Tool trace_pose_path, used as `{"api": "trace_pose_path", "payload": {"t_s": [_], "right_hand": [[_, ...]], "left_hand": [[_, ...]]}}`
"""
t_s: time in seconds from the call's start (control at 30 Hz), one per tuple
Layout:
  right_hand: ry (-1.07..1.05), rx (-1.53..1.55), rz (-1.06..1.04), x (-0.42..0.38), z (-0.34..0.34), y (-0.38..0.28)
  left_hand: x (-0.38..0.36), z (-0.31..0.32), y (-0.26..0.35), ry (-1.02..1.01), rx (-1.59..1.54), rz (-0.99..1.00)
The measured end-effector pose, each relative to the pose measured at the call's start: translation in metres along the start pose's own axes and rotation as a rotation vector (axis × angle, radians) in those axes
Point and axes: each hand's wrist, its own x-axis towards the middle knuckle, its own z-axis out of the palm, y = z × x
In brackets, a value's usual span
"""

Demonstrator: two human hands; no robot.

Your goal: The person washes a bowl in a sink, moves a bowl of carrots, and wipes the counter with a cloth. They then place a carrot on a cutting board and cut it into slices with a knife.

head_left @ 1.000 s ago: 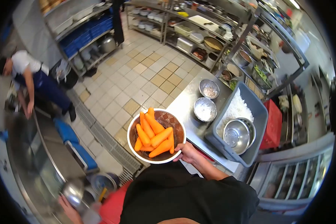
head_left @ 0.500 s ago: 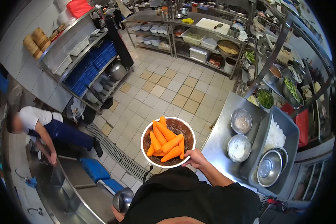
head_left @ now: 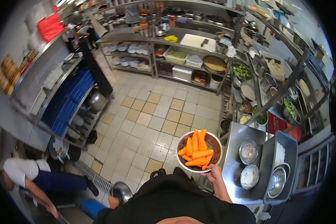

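Note:
My right hand grips the rim of a round perforated colander with a pale edge. Several peeled carrots lie heaped inside it. Low on the left side of my body, my left hand holds a metal bowl by its edge. To the right of the colander, a steel counter bears two metal bowls with pale contents, one behind the other.
A grey tub with white contents and metal bowls stands on the right counter. At left, a person bends over a sink near a blue-crated rack. Tiled floor stretches ahead to a steel shelf table.
The colander of carrots in my right hand has moved right, closer to the steel counter. My view has shifted, and the bending person now appears lower in it.

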Motion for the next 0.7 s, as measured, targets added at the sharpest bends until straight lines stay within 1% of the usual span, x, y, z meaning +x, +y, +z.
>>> {"api": "trace_pose_path", "payload": {"t_s": [0.03,0.07,0.1,0.13,0.17,0.2,0.27,0.3,0.37,0.4,0.43,0.47,0.5,0.53,0.57,0.67,0.7], "right_hand": [[0.016,0.036,-0.027,0.004,0.009,-0.002],[0.042,0.072,-0.053,0.005,0.017,-0.008],[0.108,0.087,-0.090,0.001,0.034,-0.015],[0.172,0.096,-0.125,-0.002,0.047,-0.020],[0.121,0.152,-0.126,0.011,0.042,-0.021],[0.144,0.164,-0.122,0.017,0.046,-0.028],[0.162,0.173,-0.118,0.039,0.059,-0.043],[0.140,0.191,-0.126,0.052,0.064,-0.050],[0.169,0.208,-0.134,0.087,0.082,-0.065],[0.187,0.207,-0.138,0.103,0.088,-0.077],[0.270,0.151,-0.129,0.127,0.092,-0.085],[0.207,0.198,-0.140,0.150,0.095,-0.094],[0.219,0.182,-0.147,0.169,0.108,-0.108],[0.229,0.163,-0.146,0.187,0.124,-0.121],[0.201,0.184,-0.125,0.201,0.140,-0.138],[0.149,0.179,-0.041,0.261,0.161,-0.179],[0.105,0.199,-0.049,0.271,0.177,-0.195]], "left_hand": [[0.060,0.017,0.023,0.020,0.155,-0.253],[0.127,0.047,0.014,0.195,0.135,0.071],[0.183,0.061,0.045,0.255,0.064,0.216],[0.243,0.064,0.084,-0.058,-0.048,-0.019],[0.265,0.027,0.199,-0.173,-0.150,-0.063],[0.318,0.054,0.220,-0.074,-0.192,0.014],[0.399,0.086,0.279,-0.085,-0.372,0.272],[0.425,0.093,0.311,-0.068,-0.408,0.300],[0.461,0.112,0.380,-0.034,-0.491,0.353],[0.471,0.120,0.402,-0.091,-0.573,0.245],[0.478,0.124,0.421,-0.153,-0.638,0.128],[0.485,0.127,0.442,-0.206,-0.709,0.010],[0.498,0.140,0.445,-0.209,-0.767,-0.038],[0.514,0.161,0.421,-0.207,-0.821,-0.092],[0.524,0.173,0.410,-0.200,-0.872,-0.152],[0.515,0.149,0.437,-0.031,-0.803,-0.539],[0.524,0.143,0.431,-0.064,-0.832,-0.612]]}}
